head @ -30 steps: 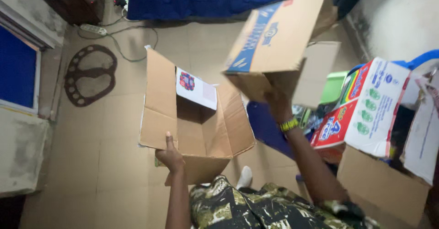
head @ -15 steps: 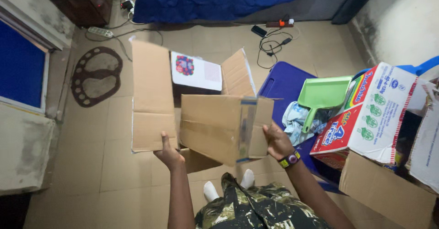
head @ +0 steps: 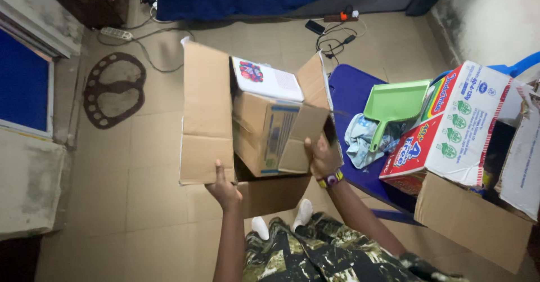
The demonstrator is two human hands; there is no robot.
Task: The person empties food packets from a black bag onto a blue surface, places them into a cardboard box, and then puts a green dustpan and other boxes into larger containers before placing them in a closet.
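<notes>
Gripping smaller carton (head: 270, 138) w/ right hand (head: 322, 157), inside big open box (head: 205, 113); left hand (head: 225, 189) holds its flap.

The left hand (head: 224, 187) grips the near edge of a large open cardboard box (head: 206, 113) on the tiled floor (head: 140, 164). The right hand (head: 322, 157) holds a smaller cardboard box (head: 270, 133), tilted, sitting partly inside the large one. To the right lie a blue lid (head: 347, 90), a green dustpan (head: 394, 103) over a crumpled cloth (head: 355, 138), and a red and white carton (head: 450, 125). A brown mat (head: 112, 90) lies to the left.
</notes>
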